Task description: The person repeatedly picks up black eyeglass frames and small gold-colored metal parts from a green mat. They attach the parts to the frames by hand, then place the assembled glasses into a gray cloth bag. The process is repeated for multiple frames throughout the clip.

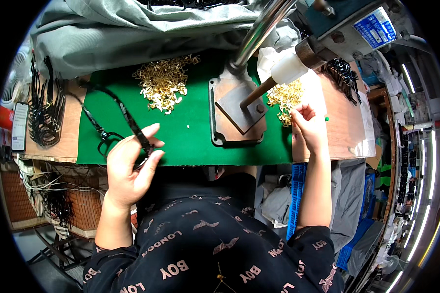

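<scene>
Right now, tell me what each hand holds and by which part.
The left hand pinches a black strap near its lower end. The right hand picks at the small gold pieces; whether it holds one cannot be told.

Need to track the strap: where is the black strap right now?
In the head view, the black strap lies across the green mat on the left, its near end pinched in the left hand.

Left hand is raised palm-inward, fingers loosely curled, thumb and forefinger pinched together. Right hand is stretched further forward, forearm bare, fingertips bunched in a pinch, wrist slightly bent.
</scene>
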Motion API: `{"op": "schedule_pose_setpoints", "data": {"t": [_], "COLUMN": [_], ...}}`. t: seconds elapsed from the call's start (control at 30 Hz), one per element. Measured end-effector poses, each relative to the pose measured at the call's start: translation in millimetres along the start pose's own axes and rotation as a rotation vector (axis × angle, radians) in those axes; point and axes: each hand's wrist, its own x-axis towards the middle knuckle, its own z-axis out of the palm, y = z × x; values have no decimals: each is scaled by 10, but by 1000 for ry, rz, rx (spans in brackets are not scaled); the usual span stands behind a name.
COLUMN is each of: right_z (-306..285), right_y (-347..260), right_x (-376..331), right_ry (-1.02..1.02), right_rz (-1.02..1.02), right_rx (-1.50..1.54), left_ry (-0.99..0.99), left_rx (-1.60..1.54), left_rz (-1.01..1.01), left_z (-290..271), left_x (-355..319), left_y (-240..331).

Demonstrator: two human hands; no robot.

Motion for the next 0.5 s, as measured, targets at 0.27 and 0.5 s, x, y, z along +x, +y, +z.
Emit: {"op": "schedule_pose_setpoints", "data": {"t": [0.27, 0.5], "right_z": [785, 1080], "right_y": [-572, -730], "right_x": [-624, -732], "right_ry": [-409, -498], "right_rz": [154, 225], "right_rx": [704, 779], "left_ry": [-84, -130], "left_rx": [-330, -533], "left_rz": [104, -51], "left_z": [492, 513], "left_x": [357, 362], "left_y": [426, 447]}}
